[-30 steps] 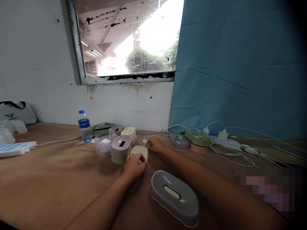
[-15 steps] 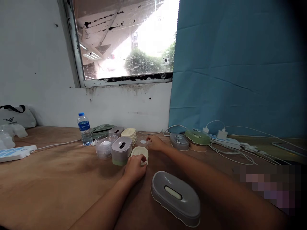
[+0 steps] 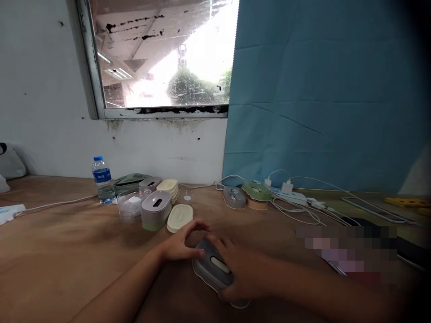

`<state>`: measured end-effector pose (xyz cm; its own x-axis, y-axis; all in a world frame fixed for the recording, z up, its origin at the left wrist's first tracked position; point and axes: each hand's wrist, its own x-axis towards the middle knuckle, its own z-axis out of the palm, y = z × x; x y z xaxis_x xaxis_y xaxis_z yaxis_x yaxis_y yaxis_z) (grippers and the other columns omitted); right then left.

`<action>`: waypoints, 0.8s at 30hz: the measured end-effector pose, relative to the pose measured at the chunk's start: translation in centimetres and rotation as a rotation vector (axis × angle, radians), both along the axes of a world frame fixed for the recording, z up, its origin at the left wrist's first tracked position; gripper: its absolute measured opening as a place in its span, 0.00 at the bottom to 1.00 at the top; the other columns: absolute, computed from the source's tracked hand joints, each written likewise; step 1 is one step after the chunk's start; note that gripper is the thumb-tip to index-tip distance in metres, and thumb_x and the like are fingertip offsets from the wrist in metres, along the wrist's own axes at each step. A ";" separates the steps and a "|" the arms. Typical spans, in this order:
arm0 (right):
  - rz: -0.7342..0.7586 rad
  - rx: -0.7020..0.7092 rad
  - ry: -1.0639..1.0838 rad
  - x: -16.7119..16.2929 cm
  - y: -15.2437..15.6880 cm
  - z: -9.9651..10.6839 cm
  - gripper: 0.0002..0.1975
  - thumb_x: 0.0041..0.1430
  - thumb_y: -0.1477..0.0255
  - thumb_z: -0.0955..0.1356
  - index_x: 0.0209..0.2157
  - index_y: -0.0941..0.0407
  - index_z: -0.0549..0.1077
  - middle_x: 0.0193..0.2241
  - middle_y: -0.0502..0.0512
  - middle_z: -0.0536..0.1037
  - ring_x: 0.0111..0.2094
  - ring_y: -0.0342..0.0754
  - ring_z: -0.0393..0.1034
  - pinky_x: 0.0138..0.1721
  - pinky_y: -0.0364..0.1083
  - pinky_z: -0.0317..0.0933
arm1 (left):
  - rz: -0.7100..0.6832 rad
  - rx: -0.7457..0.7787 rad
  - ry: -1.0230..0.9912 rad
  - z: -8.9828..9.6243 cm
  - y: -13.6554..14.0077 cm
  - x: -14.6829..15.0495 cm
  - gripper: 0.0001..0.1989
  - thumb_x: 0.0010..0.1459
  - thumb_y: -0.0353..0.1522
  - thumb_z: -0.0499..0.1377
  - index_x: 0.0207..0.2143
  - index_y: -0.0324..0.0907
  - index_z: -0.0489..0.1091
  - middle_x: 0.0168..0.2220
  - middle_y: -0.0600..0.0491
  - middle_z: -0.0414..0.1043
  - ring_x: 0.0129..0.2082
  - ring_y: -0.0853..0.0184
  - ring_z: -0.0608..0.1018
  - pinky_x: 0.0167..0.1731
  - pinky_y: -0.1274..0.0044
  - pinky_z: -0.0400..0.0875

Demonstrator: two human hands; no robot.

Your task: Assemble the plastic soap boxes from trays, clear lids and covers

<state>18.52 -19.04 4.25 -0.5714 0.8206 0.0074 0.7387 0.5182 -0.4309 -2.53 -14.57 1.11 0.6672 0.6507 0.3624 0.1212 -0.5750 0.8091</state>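
Observation:
A grey oval box [image 3: 209,264] with a pale slot in its top lies near me on the table. My right hand [image 3: 240,267] spans it, fingers over the far side and thumb on the near side. At its left end is my left hand [image 3: 183,242], thumb against the box and the other fingers curved apart from the thumb. Just beyond that hand lies a cream oval lid [image 3: 180,218]. Behind it stand a lilac-and-green slotted box [image 3: 156,211], a stack of cream lids [image 3: 168,186] and stacked clear containers [image 3: 132,204]. A clear lid [image 3: 187,197] lies flat beside the cream stack.
A water bottle [image 3: 103,181] and a green pouch [image 3: 131,181] stand by the wall. Farther right are a grey container [image 3: 234,197], a green-lidded one [image 3: 257,190], a power strip [image 3: 291,196] with loose white cables, and a phone [image 3: 377,211].
Both hands have come back from the lids to the grey box. The cream lid lies uncovered, and the clear lid has been let go. The view has turned slightly right.

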 end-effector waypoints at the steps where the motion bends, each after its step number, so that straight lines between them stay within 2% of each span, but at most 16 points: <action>1: 0.004 -0.024 0.031 0.3 -0.2 -0.1 0.52 0.27 0.62 0.73 0.57 0.50 0.51 0.48 0.61 0.66 0.41 0.59 0.66 0.32 0.48 0.60 | -0.061 -0.058 0.015 -0.2 0.0 0.0 0.36 0.40 0.34 0.64 0.51 0.42 0.54 0.51 0.47 0.59 0.53 0.60 0.61 0.53 0.67 0.53; 3: 0.043 -0.049 0.109 0.9 -0.1 -0.1 0.52 0.29 0.63 0.73 0.58 0.49 0.49 0.51 0.59 0.63 0.45 0.59 0.64 0.37 0.48 0.61 | -0.132 -0.154 0.028 -0.8 0.0 0.3 0.48 0.32 0.33 0.68 0.55 0.44 0.47 0.54 0.45 0.54 0.55 0.58 0.59 0.54 0.65 0.51; 4: 0.062 -0.042 0.148 1.3 0.0 -0.1 0.51 0.29 0.64 0.73 0.58 0.48 0.49 0.51 0.58 0.62 0.46 0.58 0.62 0.39 0.48 0.60 | -0.148 -0.190 0.015 -1.1 0.1 0.4 0.51 0.30 0.32 0.69 0.56 0.45 0.45 0.54 0.44 0.54 0.55 0.58 0.59 0.54 0.64 0.51; 9: 0.067 0.019 0.247 2.4 0.6 0.0 0.48 0.30 0.67 0.73 0.56 0.49 0.51 0.51 0.57 0.61 0.49 0.58 0.59 0.46 0.50 0.57 | -0.151 -0.260 -0.148 -2.0 0.6 1.0 0.48 0.30 0.32 0.69 0.54 0.46 0.48 0.54 0.44 0.54 0.54 0.58 0.60 0.53 0.64 0.53; 12: 0.065 0.021 0.260 2.3 0.7 -0.3 0.48 0.30 0.67 0.73 0.55 0.50 0.51 0.52 0.57 0.59 0.50 0.57 0.57 0.47 0.50 0.56 | -0.128 -0.219 -0.126 -1.9 0.7 0.8 0.48 0.31 0.32 0.69 0.54 0.45 0.48 0.53 0.44 0.55 0.53 0.58 0.61 0.53 0.65 0.54; 18: 0.108 -0.006 0.344 2.3 1.4 -1.5 0.47 0.32 0.70 0.72 0.56 0.50 0.49 0.53 0.58 0.59 0.51 0.57 0.56 0.49 0.52 0.53 | 0.032 -0.031 0.065 -1.3 0.6 0.2 0.49 0.29 0.34 0.69 0.55 0.43 0.50 0.52 0.45 0.57 0.52 0.56 0.62 0.52 0.66 0.55; 24: 0.175 -0.079 0.488 3.4 3.0 -2.6 0.49 0.32 0.69 0.73 0.56 0.53 0.47 0.55 0.59 0.56 0.55 0.57 0.51 0.53 0.53 0.48 | 0.077 0.042 0.121 -0.3 0.0 0.3 0.45 0.32 0.37 0.67 0.53 0.42 0.49 0.47 0.47 0.61 0.48 0.60 0.65 0.49 0.70 0.59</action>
<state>21.91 -16.06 1.66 -0.6456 0.7219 0.2489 0.3472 0.5678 -0.7463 -2.27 -14.61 0.86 0.6568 0.6873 0.3102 0.2616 -0.5935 0.7611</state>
